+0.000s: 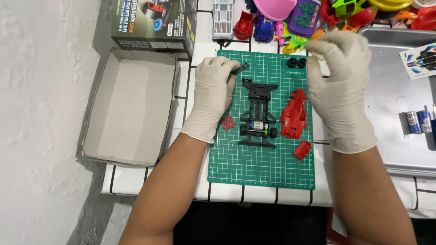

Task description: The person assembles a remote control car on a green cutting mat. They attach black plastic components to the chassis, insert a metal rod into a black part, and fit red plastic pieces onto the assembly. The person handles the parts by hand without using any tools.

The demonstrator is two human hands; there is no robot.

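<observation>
Green cutting mat (261,170) lies on the white tiled table (154,179), and everything here is placed against it. Near the mat's middle sits a black toy car chassis (259,113), its small motor and two tyred wheels at the end nearer the person. The left hand (212,97), in a pale glove, rests over the mat's left edge, just left of the chassis; its fingers are curled around a small black part (240,68) that sticks out toward the mat's far edge. The right hand (340,86), also gloved, hovers above the mat's right edge, to the right of the chassis; thumb and fingertips are pinched together, and what they pinch, if anything, cannot be made out.

Between chassis and right hand lies the red car body (293,115), with a smaller red piece (302,150) nearer the person. Small red discs (228,123) lie beside the left wrist. Two black tyres (296,62) sit at the mat's far right corner. An open cardboard box (131,106) stands left of the mat, a metal tray (399,152) right of it.
</observation>
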